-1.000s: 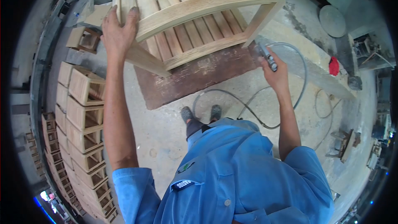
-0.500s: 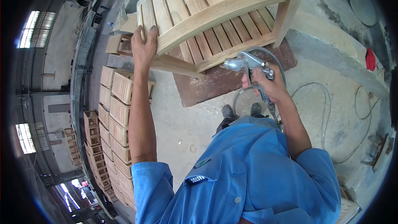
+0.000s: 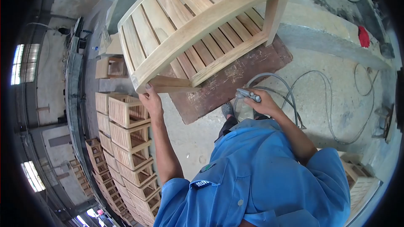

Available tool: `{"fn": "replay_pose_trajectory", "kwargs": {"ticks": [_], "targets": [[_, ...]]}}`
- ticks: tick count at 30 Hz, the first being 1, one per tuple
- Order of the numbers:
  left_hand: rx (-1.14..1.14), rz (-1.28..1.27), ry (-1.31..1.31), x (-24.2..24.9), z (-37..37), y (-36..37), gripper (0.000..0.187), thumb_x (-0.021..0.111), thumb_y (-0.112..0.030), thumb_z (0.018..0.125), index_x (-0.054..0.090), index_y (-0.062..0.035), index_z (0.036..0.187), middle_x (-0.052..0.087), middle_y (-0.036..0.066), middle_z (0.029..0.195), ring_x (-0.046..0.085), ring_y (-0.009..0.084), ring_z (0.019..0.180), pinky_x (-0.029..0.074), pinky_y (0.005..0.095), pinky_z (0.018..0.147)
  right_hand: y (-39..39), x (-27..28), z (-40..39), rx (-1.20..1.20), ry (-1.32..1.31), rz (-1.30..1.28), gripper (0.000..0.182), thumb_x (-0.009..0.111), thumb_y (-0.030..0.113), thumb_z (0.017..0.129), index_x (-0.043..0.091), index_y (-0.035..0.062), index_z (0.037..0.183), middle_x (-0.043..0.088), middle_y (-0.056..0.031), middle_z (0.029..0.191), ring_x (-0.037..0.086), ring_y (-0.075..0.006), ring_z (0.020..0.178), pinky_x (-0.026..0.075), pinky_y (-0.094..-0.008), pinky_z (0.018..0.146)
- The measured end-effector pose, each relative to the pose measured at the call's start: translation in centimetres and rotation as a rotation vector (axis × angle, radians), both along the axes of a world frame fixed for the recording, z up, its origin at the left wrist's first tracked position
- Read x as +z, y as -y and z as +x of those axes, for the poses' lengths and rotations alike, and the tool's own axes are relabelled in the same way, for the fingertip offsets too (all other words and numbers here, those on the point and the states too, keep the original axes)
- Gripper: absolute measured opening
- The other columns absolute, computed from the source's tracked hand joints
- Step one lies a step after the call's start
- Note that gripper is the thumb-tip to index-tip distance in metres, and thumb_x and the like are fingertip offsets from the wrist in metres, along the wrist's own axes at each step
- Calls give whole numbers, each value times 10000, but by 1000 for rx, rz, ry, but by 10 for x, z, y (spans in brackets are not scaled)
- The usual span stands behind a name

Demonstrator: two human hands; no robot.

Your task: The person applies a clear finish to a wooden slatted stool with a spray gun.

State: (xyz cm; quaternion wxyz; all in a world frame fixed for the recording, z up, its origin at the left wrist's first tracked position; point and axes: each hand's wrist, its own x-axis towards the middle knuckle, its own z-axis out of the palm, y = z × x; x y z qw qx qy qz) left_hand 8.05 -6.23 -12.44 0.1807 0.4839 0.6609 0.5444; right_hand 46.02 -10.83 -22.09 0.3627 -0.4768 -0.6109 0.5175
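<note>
- The slatted wooden stool [image 3: 202, 33] rests on a flat brown board [image 3: 191, 109], its curved rail and lower slatted shelf facing the person.
- The left hand [image 3: 152, 106] is at the stool's near left corner, thumb touching the wood; part of its grip is hidden, so I cannot tell whether it is closed around the corner.
- The right hand [image 3: 266, 102] is on the near side of the stool, apart from it, with its grip wrapped around a metal spray gun [image 3: 248, 94].
- The gun is just beyond the fingers, clear of the stool's lower rail.
- A grey hose [image 3: 327, 101] lies in loops on the concrete floor [image 3: 311, 120], to the right of the stool and nearer the person.
- A red cloth [image 3: 363, 36] is on a concrete ledge [image 3: 326, 28] to the stool's right.
- Stacked wooden stools [image 3: 130, 147] stand in rows to the left of the slatted stool, nearer the person.
</note>
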Motion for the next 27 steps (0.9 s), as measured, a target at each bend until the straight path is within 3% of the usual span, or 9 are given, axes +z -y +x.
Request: {"fn": "replay_pose_trajectory", "kwargs": {"ticks": [2, 9, 14, 19, 22, 23, 25, 26, 27], "targets": [[42, 84, -110, 21, 8, -19, 341, 522, -238, 988, 529, 33, 1195, 575, 93, 1069, 516, 146, 963, 415, 299, 859, 6, 1, 1, -40, -9, -26, 385, 675, 205, 864, 628, 45, 1211, 678, -66, 872, 615, -103, 785, 494, -274, 726], [-8, 62, 31, 84, -18, -102, 445, 568, -349, 962, 548, 27, 1198, 580, 95, 1106, 512, 163, 1053, 403, 294, 914, 9, 58, -35, -221, -80, -111, 425, 607, 142, 894, 555, -8, 1288, 640, -57, 847, 583, -101, 761, 480, -255, 729], [-153, -49, 0, 68, -33, -80, 564, 577, -385, 937, 479, 41, 1293, 550, 118, 1204, 499, 195, 1123, 367, 319, 980, 16, 106, -68, -270, -9, -25, 476, 665, 249, 889, 565, -25, 1266, 656, -90, 879, 575, -102, 784, 481, -263, 728], [-239, 51, -66, 33, 0, -11, 487, 580, -182, 885, 437, 66, 1278, 546, 141, 1144, 531, 189, 1048, 424, 322, 922, 19, 119, -99, -397, 104, 13, 465, 680, 173, 859, 562, -26, 1263, 666, -130, 903, 593, -122, 784, 486, -274, 736], [-206, 91, 29, 6, 6, 7, 752, 742, -376, 813, 355, 47, 1299, 494, 158, 1150, 516, 226, 1046, 416, 348, 925, 16, 108, -113, -538, 288, 100, 465, 683, 145, 839, 565, -22, 1257, 679, -199, 978, 647, -165, 823, 501, -294, 753], [-214, 75, 34, 5, 4, 10, 752, 742, -376, 813, 355, 47, 1299, 494, 158, 1150, 516, 226, 1046, 416, 348, 925, 16, 104, -117, -543, 296, 84, 465, 683, 145, 839, 565, -22, 1257, 679, -199, 978, 647, -165, 823, 501, -294, 753], [-253, -16, 143, 10, 3, 9, 777, 750, -395, 809, 341, 45, 1303, 470, 150, 1169, 489, 226, 1091, 403, 353, 939, 16, 101, -128, -500, 264, 169, 490, 741, 280, 816, 615, 25, 1215, 684, -210, 967, 692, -317, 830, 524, -355, 746], [-252, -23, 143, 12, 3, 9, 777, 750, -395, 809, 341, 45, 1303, 470, 150, 1169, 489, 226, 1091, 403, 353, 939, 19, 119, -136, -436, 220, -75, 503, 732, 329, 816, 621, 28, 1204, 689, -202, 929, 689, -345, 829, 525, -380, 751], [-260, -26, 159, 15, 4, 8, 784, 755, -407, 803, 348, 42, 1300, 472, 146, 1164, 486, 223, 1093, 399, 354, 943, 25, 116, -145, -437, 218, -80, 503, 732, 329, 816, 621, 28, 1204, 689, -202, 929, 689, -345, 829, 525, -380, 751]]}}
